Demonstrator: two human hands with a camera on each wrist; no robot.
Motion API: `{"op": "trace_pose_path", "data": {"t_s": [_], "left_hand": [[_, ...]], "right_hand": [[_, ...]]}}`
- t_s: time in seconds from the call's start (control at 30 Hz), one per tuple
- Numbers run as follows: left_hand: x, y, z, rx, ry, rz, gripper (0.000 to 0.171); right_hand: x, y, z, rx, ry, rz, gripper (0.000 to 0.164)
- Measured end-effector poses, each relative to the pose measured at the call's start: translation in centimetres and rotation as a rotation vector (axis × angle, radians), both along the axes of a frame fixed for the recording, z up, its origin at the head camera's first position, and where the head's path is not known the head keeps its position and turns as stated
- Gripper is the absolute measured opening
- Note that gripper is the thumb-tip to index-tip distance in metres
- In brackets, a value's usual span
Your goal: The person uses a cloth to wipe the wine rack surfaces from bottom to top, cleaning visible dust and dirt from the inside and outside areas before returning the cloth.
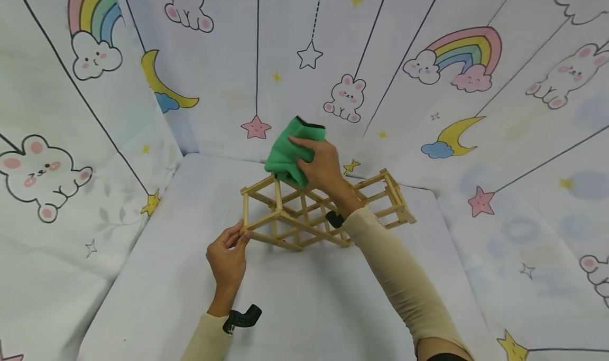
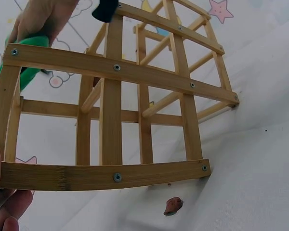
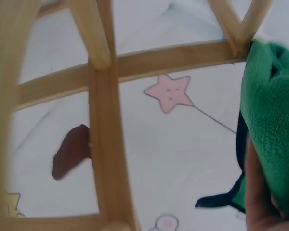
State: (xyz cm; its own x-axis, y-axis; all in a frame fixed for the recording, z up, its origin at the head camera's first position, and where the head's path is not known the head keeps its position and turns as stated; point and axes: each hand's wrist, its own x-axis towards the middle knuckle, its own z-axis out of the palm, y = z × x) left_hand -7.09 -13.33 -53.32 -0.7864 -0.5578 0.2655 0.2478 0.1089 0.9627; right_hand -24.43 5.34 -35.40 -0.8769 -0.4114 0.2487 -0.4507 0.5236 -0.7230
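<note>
A slatted wooden rack (image 1: 263,221) of crossed bars stands on the white-covered table. Its near left corner is held by my left hand (image 1: 228,258), thumb and fingers pinching a bar end; in the left wrist view those fingers (image 2: 15,208) show at the lower left. My right hand (image 1: 325,165) grips a bunched green cloth (image 1: 287,152) with a dark edge over the rack's upper back part. In the right wrist view the cloth (image 3: 274,120) lies beside a joint of the bars. Whether it touches the wood there, I cannot tell.
A small reddish-brown piece (image 2: 173,206) shows below the rack in the left wrist view. White table cover (image 1: 157,297) spreads around the rack. Fabric walls (image 1: 219,59) printed with bunnies, stars and rainbows rise at the back and both sides.
</note>
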Motion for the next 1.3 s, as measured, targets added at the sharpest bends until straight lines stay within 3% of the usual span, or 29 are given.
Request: {"op": "trace_pose_path", "data": {"t_s": [0.07, 0.13, 0.2, 0.27, 0.33, 0.4, 0.47, 0.53, 0.6, 0.7, 0.77, 0.83, 0.93, 1.0, 1.07, 1.1, 1.17, 1.3], "left_hand": [[0.0, 0.1, -0.1, -0.002, 0.006, -0.006, 0.035], [-0.1, 0.1, -0.2, -0.011, 0.011, 0.000, 0.035], [-0.2, 0.1, -0.2, -0.020, 0.015, 0.012, 0.034], [-0.3, 0.0, -0.3, -0.024, 0.017, 0.021, 0.034], [-0.4, 0.0, -0.2, -0.026, 0.015, 0.025, 0.035], [-0.3, 0.1, -0.2, -0.021, 0.009, 0.017, 0.036], [-0.3, 0.2, -0.1, -0.012, 0.001, 0.003, 0.036], [-0.2, 0.4, -0.1, -0.002, -0.003, -0.008, 0.036], [-0.2, 0.6, -0.2, 0.004, 0.003, 0.001, 0.034], [-0.3, 0.9, -0.2, 0.005, 0.022, 0.058, 0.031], [-0.3, 1.2, -0.3, 0.007, 0.032, 0.103, 0.029], [-0.2, 1.4, -0.4, 0.011, 0.034, 0.137, 0.029], [-0.3, 1.7, -0.7, 0.031, 0.038, 0.152, 0.030], [-0.4, 1.7, -0.9, 0.045, 0.047, 0.152, 0.030], [-0.6, 1.6, -1.1, 0.052, 0.052, 0.158, 0.030], [-0.6, 1.5, -1.1, 0.056, 0.054, 0.160, 0.029], [-0.6, 1.4, -1.1, 0.069, 0.051, 0.163, 0.028], [-0.6, 1.2, -0.9, 0.102, 0.044, 0.173, 0.026]], "right_hand": [[0.0, 0.5, 0.0, -0.099, -0.016, -0.025, 0.051], [0.2, 0.9, 0.2, -0.180, -0.150, 0.063, 0.052], [0.3, 1.0, 0.4, -0.142, -0.296, 0.192, 0.053], [0.2, 0.7, 0.3, -0.029, -0.342, 0.273, 0.052], [-0.2, 0.2, 0.1, 0.094, -0.244, 0.249, 0.051], [-0.8, -0.1, -0.1, 0.130, -0.105, 0.127, 0.050], [-1.3, -0.1, 0.0, 0.095, -0.004, -0.008, 0.050], [-1.4, 0.0, 0.5, 0.021, 0.026, -0.043, 0.051], [-1.2, -0.5, 1.1, -0.052, -0.046, 0.031, 0.052], [-0.7, -2.4, 1.6, -0.040, -0.195, 0.239, 0.052], [-0.7, -4.1, 1.4, 0.034, -0.287, 0.363, 0.053], [-1.2, -5.8, 0.9, 0.188, -0.296, 0.437, 0.054], [-2.2, -7.5, 0.2, 0.447, -0.164, 0.419, 0.054], [-3.0, -8.0, -0.1, 0.564, -0.008, 0.362, 0.052], [-3.6, -8.4, -0.2, 0.595, 0.114, 0.294, 0.051], [-3.8, -8.6, -0.2, 0.577, 0.128, 0.278, 0.051], [-3.7, -9.3, 0.1, 0.527, 0.091, 0.294, 0.052], [-2.6, -11.1, 0.4, 0.454, -0.131, 0.433, 0.055]]}}
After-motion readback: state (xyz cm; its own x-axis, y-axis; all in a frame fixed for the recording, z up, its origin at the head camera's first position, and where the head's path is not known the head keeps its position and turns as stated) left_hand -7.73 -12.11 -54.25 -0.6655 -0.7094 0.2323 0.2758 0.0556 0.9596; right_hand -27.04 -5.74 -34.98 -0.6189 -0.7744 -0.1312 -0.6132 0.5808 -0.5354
